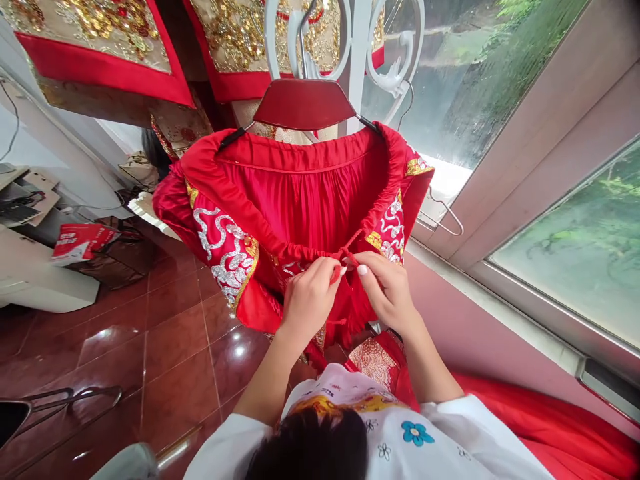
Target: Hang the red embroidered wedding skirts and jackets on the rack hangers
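Note:
A red skirt (300,160) with a gathered waistband and silver and gold embroidered panels hangs by clips from a dark red hanger (304,105). At the front of the waistband, my left hand (311,290) pinches a red drawstring (355,239). Close beside it on the right, my right hand (384,288) also has its fingertips closed on the drawstring. The fingertips of both hands nearly meet at the cord. Part of the cord is hidden behind my fingers, so I cannot tell whether it is knotted. Red tassel-like strands hang below my hands.
A white scrolled metal rack (357,60) holds the hanger. Gold-sequined garments (230,40) hang behind. To the right are a window (575,253) and an empty wire hanger (445,213). Red cloth (565,420) spreads at lower right. Bags (117,257) sit on the tiled floor (175,333).

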{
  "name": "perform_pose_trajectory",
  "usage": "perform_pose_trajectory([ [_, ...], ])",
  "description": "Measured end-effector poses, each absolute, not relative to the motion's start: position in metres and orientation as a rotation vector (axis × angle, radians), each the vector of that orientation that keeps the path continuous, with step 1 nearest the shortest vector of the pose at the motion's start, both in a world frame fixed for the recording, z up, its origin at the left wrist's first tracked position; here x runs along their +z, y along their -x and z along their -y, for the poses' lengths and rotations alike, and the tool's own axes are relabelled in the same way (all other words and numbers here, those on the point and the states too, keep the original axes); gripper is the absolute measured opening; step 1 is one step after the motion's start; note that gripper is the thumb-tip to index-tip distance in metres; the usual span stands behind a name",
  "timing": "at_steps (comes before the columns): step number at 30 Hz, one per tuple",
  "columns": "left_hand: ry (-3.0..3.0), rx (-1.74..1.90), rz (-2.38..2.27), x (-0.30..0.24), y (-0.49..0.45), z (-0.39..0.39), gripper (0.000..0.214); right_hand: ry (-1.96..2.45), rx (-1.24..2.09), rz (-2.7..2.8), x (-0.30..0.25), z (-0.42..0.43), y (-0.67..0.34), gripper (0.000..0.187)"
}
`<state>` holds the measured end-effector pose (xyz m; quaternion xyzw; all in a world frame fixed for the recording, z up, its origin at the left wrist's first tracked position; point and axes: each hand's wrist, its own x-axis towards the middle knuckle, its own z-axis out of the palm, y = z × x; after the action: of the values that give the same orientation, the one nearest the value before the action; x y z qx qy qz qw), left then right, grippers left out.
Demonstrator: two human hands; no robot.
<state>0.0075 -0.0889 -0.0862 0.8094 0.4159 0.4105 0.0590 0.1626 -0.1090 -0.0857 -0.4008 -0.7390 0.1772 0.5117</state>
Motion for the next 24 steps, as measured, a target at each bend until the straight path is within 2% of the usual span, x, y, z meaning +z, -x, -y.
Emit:
perform_pose_trajectory([
  [3, -2.616, 1.152, -1.352, -0.077, -0.009, 0.095, 0.017, 0.965, 0.378, 1.931, -0.084, 0.106, -0.161, 0.04],
  [6, -2.705, 1.283, -1.267, -0.07, -0.008, 0.106, 0.014, 0.933, 0.407, 1.978, -0.088, 0.1, -0.163, 0.056],
  [8, -2.744, 1.374, -1.16, -0.065, -0.007, 0.114, 0.014, 0.783, 0.473, 2.016, -0.091, 0.096, -0.166, 0.059],
  [11, -2.731, 1.396, -0.97, -0.058, -0.001, 0.12, 0.014, 0.553, 0.6, 2.06, -0.093, 0.092, -0.168, 0.049],
  [15, -2.436, 1.294, -0.843, -0.056, 0.017, 0.113, 0.025, 0.618, 0.543, 2.044, -0.092, 0.095, -0.171, 0.018],
  [19, -2.272, 1.276, -0.727, -0.066, 0.028, 0.09, 0.03, 0.588, 0.486, 1.9, -0.09, 0.102, -0.17, 0.012],
  [24, -2.416, 1.402, -0.678, -0.086, 0.005, 0.072, 0.031, 0.582, 0.578, 1.724, -0.088, 0.108, -0.166, 0.011],
])
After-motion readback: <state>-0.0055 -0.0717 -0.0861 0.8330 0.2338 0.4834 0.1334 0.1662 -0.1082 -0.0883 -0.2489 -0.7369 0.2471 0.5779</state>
